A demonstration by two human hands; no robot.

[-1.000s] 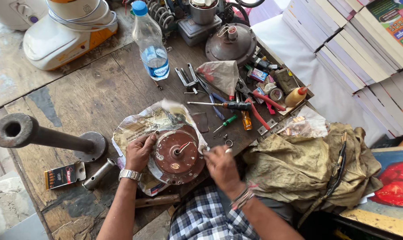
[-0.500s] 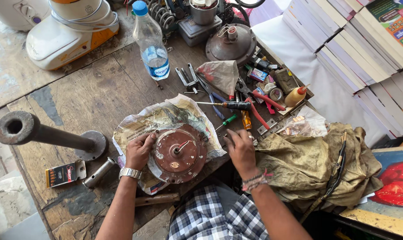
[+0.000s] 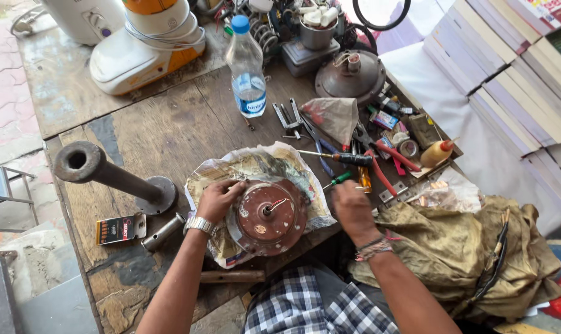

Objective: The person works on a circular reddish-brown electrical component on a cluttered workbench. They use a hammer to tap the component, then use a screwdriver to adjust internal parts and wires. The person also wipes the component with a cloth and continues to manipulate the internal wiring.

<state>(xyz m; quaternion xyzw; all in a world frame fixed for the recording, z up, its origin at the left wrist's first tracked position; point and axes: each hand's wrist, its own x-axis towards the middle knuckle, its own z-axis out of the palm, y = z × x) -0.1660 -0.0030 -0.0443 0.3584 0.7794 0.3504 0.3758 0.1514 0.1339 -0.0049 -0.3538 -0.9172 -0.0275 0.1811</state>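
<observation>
the left hand [image 3: 217, 199] rests on the left rim of the round brown motor housing [image 3: 269, 216], fingers curled over its edge in a steadying grip, closed on the housing. the right hand [image 3: 353, 207] sits at the housing's right side, its fingers folded around the green-handled screwdriver [image 3: 338, 180]; only the handle's end shows, so how firmly the grip is shut on it is hard to tell, but it looks closed on the tool.

the housing lies flat, shaft up, on a crumpled sheet of newspaper [image 3: 255, 167] near the front edge of the wooden bench [image 3: 163, 130], just above the person's checked shirt. beyond the right hand lie a black-handled screwdriver [image 3: 339, 158], red-handled pliers [image 3: 385, 167] and a tray of small parts. a water bottle [image 3: 246, 68] stands upright farther back, a second round metal cover [image 3: 351, 74] behind it to the right. a dark iron pipe on a flange [image 3: 107, 173] stands to the left, and an olive cloth [image 3: 478, 247] is heaped at the right.

the housing sits close to the bench edge on loose paper: a hard push from the screwdriver could, i judge, slide it toward the lap, or let the tip skid into the left fingers. small screws could vanish in the paper's folds.
</observation>
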